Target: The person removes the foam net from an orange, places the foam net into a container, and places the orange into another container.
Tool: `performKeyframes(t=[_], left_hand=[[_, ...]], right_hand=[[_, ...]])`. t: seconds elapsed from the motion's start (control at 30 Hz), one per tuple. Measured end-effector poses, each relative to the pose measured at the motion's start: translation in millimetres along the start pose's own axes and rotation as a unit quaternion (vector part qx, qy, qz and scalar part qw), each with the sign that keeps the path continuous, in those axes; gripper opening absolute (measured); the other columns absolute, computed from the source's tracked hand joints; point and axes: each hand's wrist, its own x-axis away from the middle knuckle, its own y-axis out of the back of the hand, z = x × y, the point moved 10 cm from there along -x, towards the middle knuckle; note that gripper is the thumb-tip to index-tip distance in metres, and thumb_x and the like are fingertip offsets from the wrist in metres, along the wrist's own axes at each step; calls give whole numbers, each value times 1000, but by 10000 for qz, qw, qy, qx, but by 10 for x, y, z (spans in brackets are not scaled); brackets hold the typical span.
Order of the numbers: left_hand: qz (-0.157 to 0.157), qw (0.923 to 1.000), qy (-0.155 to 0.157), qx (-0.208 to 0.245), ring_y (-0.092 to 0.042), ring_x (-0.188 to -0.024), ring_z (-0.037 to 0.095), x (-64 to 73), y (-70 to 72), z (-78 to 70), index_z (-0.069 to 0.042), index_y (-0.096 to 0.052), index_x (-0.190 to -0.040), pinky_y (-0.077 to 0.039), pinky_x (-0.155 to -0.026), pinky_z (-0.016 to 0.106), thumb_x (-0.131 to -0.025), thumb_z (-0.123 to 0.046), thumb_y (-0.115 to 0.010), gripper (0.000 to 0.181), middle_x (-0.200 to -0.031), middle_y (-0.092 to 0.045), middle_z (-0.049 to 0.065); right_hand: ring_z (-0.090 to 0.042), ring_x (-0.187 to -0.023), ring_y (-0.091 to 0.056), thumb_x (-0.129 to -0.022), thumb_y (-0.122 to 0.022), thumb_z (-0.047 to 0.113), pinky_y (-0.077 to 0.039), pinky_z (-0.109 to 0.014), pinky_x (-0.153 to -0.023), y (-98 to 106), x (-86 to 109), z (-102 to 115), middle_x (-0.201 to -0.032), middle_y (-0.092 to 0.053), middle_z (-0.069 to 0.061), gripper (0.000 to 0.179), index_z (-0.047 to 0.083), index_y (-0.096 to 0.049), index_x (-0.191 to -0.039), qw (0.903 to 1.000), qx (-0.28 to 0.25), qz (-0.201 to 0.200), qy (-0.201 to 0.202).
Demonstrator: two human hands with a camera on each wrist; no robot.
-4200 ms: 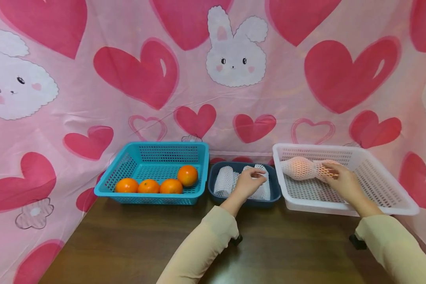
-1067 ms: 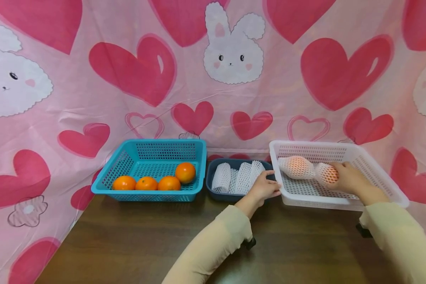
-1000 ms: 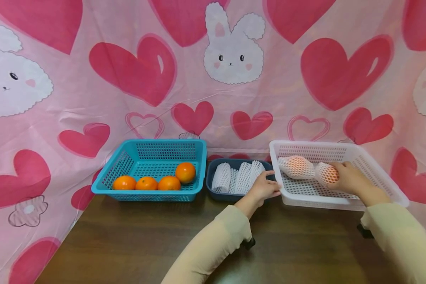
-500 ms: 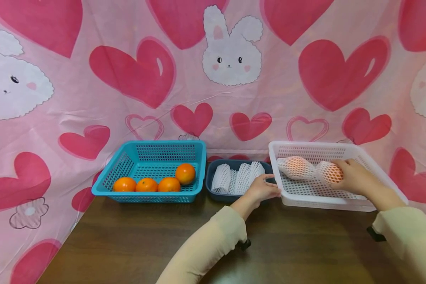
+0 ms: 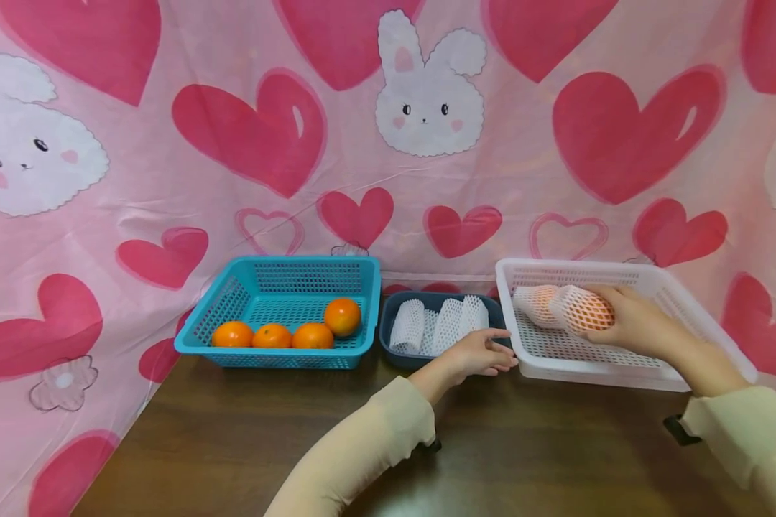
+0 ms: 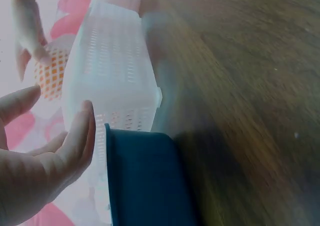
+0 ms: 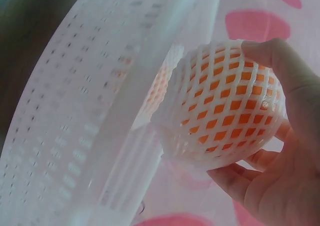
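Observation:
My right hand (image 5: 640, 323) grips an orange in a white foam net (image 5: 583, 310), thumb on one side and fingers curled round the other, as the right wrist view shows. It is held over the left part of the white basket (image 5: 595, 370). Another netted orange (image 5: 535, 304) lies in that basket, partly hidden behind the held one. My left hand (image 5: 478, 355) has relaxed, slightly bent fingers and holds nothing. Its fingertips are right at the white basket's front left corner, over the front edge of the small dark blue basin (image 5: 397, 357).
Several rolled white foam nets (image 5: 449, 323) lie in the basin. To its left, a turquoise basket (image 5: 271, 360) contains several bare oranges (image 5: 313, 335). All three containers stand in a row on the brown wooden table (image 5: 491, 445), before a pink heart-patterned cloth (image 5: 524, 165).
My right hand has taken hold of the netted orange, then raised it and brought it left, overlapping the other one. My left hand has shifted from above the foam nets to the white basket's corner.

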Motion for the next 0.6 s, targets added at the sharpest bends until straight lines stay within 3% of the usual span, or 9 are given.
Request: performKeyframes(t=[0.2,0.4,0.6], left_hand=[[70,9993,-52,-363,-66,-117,35,86,46,-36,-3,-49,-150,-53,-98,43,-98,-6,-66,55,-118,-72,11],[487,9970,6,-597,-64,-120,33,162,81,-17,-3,-46,-152,-48,-104,51,-100,-12,-65,56,-126,-71,11],[616,9952,38,-758,-66,-116,23,313,156,-11,-8,-50,-151,-48,-105,50,-98,-15,-68,56,-131,-68,12]], right_hand=[[-50,-110,-54,-77,-88,31,-48,-68,-83,-12,-55,225,-125,-53,-38,82,-5,-49,-140,9999,-116,100,55],[-49,-112,-51,-78,-88,37,-51,-69,-83,-16,-98,441,-129,-53,-34,87,-3,-47,-144,9995,-247,186,15],[-43,-111,-54,-78,-88,39,-55,-63,-82,-47,-98,760,-132,-54,-28,87,2,-48,-145,9986,-480,96,221]])
